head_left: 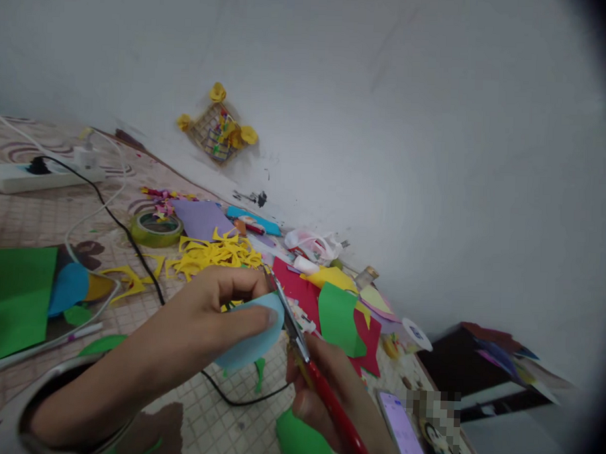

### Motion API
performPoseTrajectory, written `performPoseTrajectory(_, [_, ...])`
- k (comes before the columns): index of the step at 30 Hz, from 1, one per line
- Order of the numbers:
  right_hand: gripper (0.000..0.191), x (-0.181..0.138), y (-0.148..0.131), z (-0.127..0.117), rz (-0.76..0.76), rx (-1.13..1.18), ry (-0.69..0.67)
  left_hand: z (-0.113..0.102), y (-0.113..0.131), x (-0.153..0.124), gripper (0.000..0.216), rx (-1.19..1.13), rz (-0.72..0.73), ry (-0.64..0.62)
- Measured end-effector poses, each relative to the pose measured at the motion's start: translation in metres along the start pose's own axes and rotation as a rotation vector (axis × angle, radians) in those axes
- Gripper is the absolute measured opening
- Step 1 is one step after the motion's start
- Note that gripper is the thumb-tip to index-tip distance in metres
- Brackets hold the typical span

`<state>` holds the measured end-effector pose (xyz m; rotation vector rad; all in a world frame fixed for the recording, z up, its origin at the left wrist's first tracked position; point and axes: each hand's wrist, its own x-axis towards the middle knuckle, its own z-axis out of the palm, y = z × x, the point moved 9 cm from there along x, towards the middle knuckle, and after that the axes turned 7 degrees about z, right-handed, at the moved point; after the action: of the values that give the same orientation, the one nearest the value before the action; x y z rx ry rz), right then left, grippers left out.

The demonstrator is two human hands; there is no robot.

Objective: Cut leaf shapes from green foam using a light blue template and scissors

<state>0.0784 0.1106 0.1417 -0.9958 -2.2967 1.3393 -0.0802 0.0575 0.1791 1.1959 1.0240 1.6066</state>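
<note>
**Inspector:** Head view. Your left hand (215,310) pinches a light blue paper piece (252,341), thumb on its near face, fingers behind. It is held in the air above the patterned floor mat (39,218), just in front of the heap of yellow paper strips (215,254).

**Operator:** And the right?

**Inspector:** Your right hand (334,393) is closed round the red handles of the scissors (299,343). The blades run up along the blue piece's right edge, touching it. I cannot tell how far apart the blades stand; the picture is blurred there.

**Operator:** How do I cut it well?

**Inspector:** In my judgement, keep your thumb back from the blade line; it sits close. Turn the paper into the blades rather than swinging the scissors, and use short bites on the curve.

**Operator:** Anything around me?

**Inspector:** A black cable (133,247) crosses the mat beneath your hands. Red paper (301,290) and a green sheet (337,317) lie just beyond the blades. A tape roll (156,228) sits near the yellow strips, a phone (405,432) by your right wrist, and a power strip (41,175) at far left.
</note>
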Motion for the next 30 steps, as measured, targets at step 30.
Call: performPoseTrajectory(30, [0.080,-0.012,-0.048,-0.040,0.052,-0.438,-0.278,0.017,-0.013,0.002,0.012,0.166,-0.114,-0.261])
